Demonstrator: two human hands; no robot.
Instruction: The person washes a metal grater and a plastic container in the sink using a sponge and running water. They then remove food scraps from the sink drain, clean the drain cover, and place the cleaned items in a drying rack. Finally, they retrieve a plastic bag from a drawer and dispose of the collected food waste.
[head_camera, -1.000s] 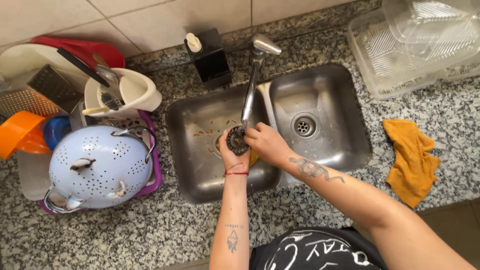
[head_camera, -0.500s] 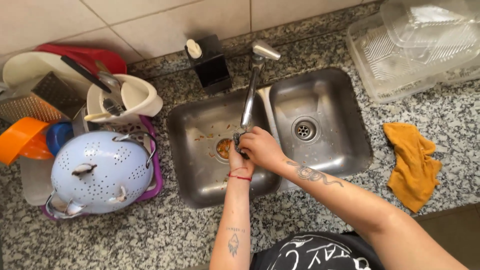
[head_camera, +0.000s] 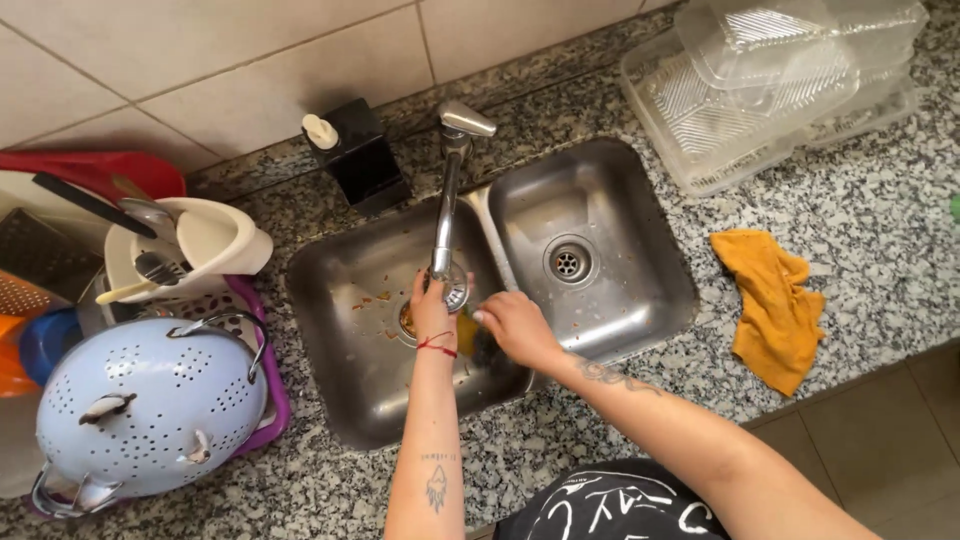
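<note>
My left hand (head_camera: 432, 318) is over the left basin (head_camera: 350, 380) of a steel double sink. It grips a small round metal strainer (head_camera: 456, 293) just under the tip of the long faucet spout (head_camera: 444, 210). My right hand (head_camera: 515, 326) is beside it, over the divider between the basins. Its fingers close on a yellow sponge (head_camera: 468, 328) that touches the strainer side of my left hand. Orange food scraps (head_camera: 375, 300) lie on the left basin's floor. The right basin (head_camera: 620, 290) shows its drain (head_camera: 567, 262).
A black soap dispenser (head_camera: 355, 155) stands behind the sink. At left are a pale blue colander (head_camera: 140, 410) upside down on a purple rack and a cream cutlery holder (head_camera: 195, 240). At right lie an orange cloth (head_camera: 772, 305) and stacked clear plastic containers (head_camera: 780, 75).
My right hand has drawn back to the right, off my left hand, and the yellow sponge now shows between them. My left hand stays under the spout with the strainer.
</note>
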